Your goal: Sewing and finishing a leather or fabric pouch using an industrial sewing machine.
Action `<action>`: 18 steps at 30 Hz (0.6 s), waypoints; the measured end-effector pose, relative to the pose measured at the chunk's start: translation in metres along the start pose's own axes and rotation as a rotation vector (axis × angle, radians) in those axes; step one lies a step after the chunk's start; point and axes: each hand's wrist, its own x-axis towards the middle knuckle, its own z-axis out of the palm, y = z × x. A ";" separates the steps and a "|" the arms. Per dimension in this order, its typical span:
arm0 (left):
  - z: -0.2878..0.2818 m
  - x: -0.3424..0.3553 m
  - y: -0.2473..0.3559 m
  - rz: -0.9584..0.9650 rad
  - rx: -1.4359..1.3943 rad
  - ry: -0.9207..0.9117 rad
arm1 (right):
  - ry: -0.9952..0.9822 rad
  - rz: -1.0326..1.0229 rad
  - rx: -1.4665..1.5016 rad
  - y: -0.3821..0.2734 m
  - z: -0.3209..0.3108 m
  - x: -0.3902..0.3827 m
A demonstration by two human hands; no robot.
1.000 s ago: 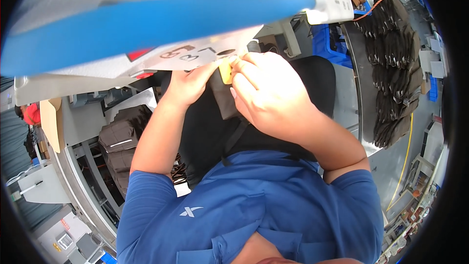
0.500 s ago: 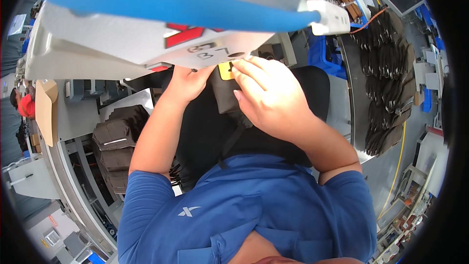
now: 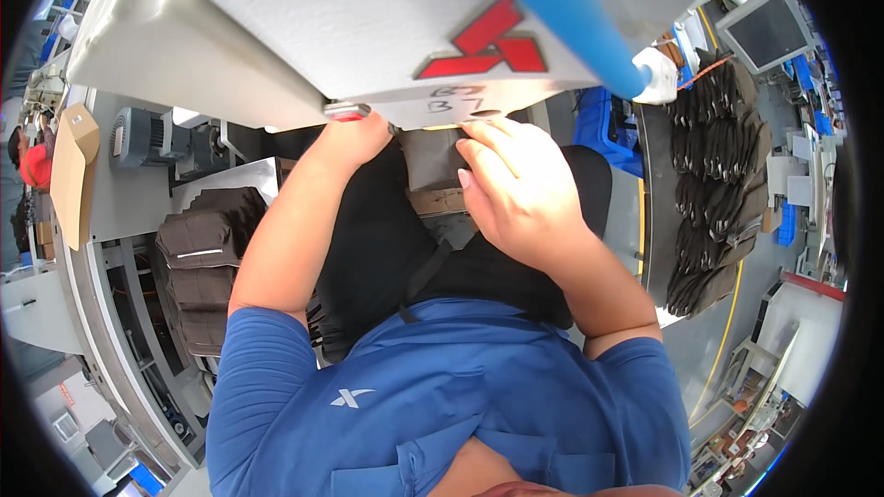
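Observation:
A white industrial sewing machine (image 3: 368, 46) with a red emblem and a blue tube (image 3: 566, 9) covers the upper middle. Below its head hangs a dark grey fabric piece (image 3: 431, 161); a thin yellow edge shows at its top. My left hand (image 3: 361, 140) is at the fabric's left side, fingers mostly hidden behind the machine. On the right, my right hand (image 3: 523, 186) has its fingers bent together at the fabric's edge, tips by the machine's underside and thumb lower down. What lies between those fingertips is hidden.
Stacked dark fabric pieces (image 3: 207, 230) lie at left, near a grey motor (image 3: 143, 138) and a cardboard piece (image 3: 75, 175). Many dark pieces (image 3: 714, 184) cover the bench at right. A blue bin (image 3: 603, 133) and a monitor (image 3: 766, 29) stand beyond. Another person (image 3: 37, 164) is far left.
The view has shifted, so more of the machine's front shows. The yellow part is now mostly hidden under the machine, and both hands stay beside the fabric.

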 end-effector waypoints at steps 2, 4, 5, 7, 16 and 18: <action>0.000 -0.003 -0.015 0.001 0.127 -0.013 | -0.003 0.001 -0.027 -0.001 -0.002 0.000; 0.000 0.000 -0.019 -0.001 0.251 -0.034 | -0.017 0.001 -0.045 -0.002 -0.004 0.000; -0.001 0.002 -0.019 -0.058 0.354 -0.165 | -0.027 0.006 -0.063 -0.003 -0.004 0.000; 0.001 0.006 -0.020 -0.082 0.501 -0.291 | -0.026 0.004 -0.062 -0.004 -0.004 -0.002; 0.006 0.003 0.013 -0.091 0.156 -0.039 | -0.028 0.012 -0.055 -0.008 -0.002 -0.004; 0.007 0.004 0.013 -0.323 -0.012 -0.072 | -0.031 0.061 -0.036 -0.009 -0.002 -0.004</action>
